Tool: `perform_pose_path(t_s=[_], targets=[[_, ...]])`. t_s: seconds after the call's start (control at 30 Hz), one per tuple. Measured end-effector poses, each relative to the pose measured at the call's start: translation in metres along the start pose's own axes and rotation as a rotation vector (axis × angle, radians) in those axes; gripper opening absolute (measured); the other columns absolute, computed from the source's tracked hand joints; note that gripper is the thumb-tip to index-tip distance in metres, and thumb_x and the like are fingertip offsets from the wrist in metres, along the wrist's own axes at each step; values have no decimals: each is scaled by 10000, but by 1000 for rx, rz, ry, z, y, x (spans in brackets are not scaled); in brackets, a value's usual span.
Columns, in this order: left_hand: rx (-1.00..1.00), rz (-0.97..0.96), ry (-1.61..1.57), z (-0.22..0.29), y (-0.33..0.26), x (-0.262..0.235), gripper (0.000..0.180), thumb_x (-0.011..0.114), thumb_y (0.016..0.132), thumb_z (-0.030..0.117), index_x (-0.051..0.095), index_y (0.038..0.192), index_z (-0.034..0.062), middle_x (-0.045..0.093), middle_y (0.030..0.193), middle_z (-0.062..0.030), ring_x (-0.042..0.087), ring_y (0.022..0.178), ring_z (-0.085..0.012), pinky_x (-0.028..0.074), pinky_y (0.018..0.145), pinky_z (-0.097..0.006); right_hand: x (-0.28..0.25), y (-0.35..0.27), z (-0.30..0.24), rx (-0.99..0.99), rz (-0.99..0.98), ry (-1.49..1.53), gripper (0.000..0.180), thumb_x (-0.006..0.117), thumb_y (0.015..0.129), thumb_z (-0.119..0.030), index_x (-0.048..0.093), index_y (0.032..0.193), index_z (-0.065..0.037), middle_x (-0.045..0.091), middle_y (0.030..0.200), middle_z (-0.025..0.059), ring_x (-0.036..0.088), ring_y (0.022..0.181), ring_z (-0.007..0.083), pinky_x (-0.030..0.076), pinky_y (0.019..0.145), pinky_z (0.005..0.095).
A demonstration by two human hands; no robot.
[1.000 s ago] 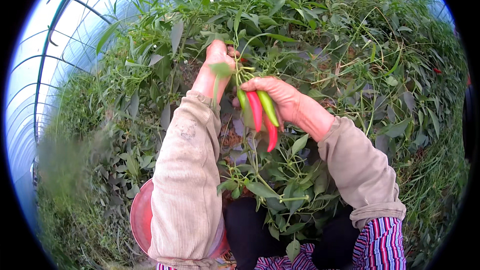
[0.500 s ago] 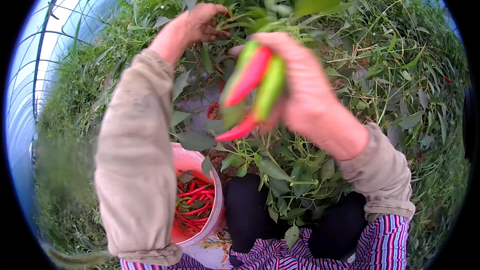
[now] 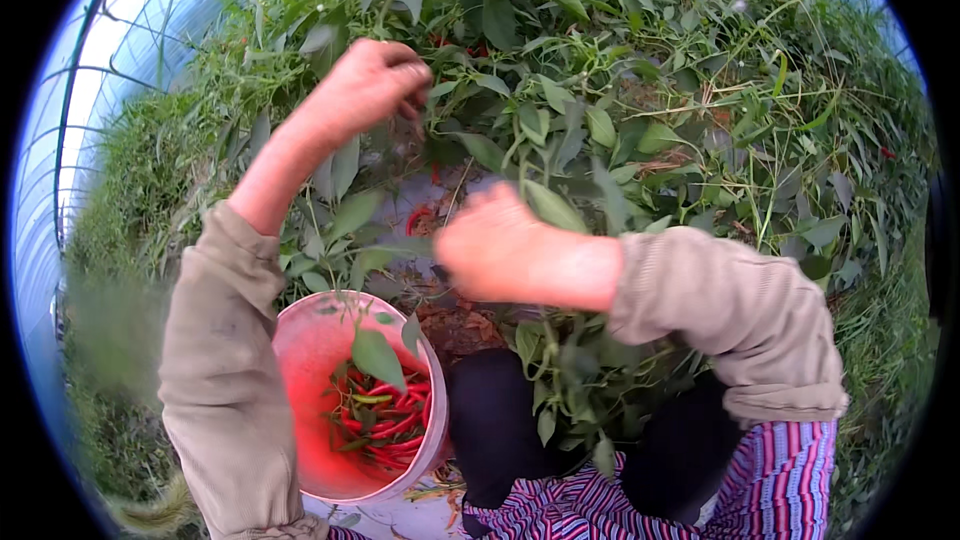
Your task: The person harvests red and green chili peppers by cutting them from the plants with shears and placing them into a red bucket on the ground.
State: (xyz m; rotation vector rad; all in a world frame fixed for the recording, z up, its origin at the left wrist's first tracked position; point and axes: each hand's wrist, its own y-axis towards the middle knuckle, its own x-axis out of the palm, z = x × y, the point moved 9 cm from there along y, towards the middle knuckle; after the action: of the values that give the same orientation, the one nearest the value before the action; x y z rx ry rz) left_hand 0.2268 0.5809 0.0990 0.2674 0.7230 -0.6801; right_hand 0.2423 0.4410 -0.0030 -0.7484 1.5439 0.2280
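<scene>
Already inside the pink bucket point(image 3: 318, 365): a loose heap of red peppers point(image 3: 400, 428), one green pepper point(image 3: 372, 399) among them, well below the rim; picking judged only part done. Apparently left to gather: red specks point(image 3: 888, 153), likely fruit, among plants point(image 3: 800, 180) far to the bucket's right. Beyond the bucket, left hand point(image 3: 375, 85) with fingers curled; impossible to tell whether grasping or released. Beyond and right of the bucket, right hand point(image 3: 490, 245), blurred, seemingly clenched, back uppermost; contents hidden, cannot tell. Compared with half a second ago: right hand lower and nearer the bucket, bunch of mixed peppers there no longer visible, bucket less covered by left sleeve point(image 3: 225, 370).
</scene>
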Motion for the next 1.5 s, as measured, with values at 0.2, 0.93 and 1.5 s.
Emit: perform_pose_path(t_s=[0.2, 0.93, 1.5], targets=[[154, -152, 400, -51, 6, 71, 271, 545, 827, 156, 639, 978, -49, 656, 913, -247, 647, 886, -369, 504, 808, -426, 57, -78, 100, 70, -314, -587, 199, 617, 773, -180, 696, 940, -108, 655, 1028, 14, 492, 1126, 220, 266, 1086, 566], [-242, 1031, 245, -117, 92, -9, 318, 630, 721, 144, 622, 909, -112, 652, 864, -263, 625, 867, -386, 475, 829, -418, 89, -128, 188, -78, 440, -248, 59, 617, 691, -196, 595, 696, -142, 556, 798, -37, 492, 1019, 166, 401, 740, 325], [-260, 327, -580, -121, 154, -17, 276, 593, 879, 165, 606, 1071, -33, 661, 897, -91, 632, 733, -208, 532, 689, -317, 84, -120, 147, -87, 491, -128, 130, 633, 701, -268, 584, 667, -153, 519, 725, -42, 475, 929, 168, 390, 713, 343]])
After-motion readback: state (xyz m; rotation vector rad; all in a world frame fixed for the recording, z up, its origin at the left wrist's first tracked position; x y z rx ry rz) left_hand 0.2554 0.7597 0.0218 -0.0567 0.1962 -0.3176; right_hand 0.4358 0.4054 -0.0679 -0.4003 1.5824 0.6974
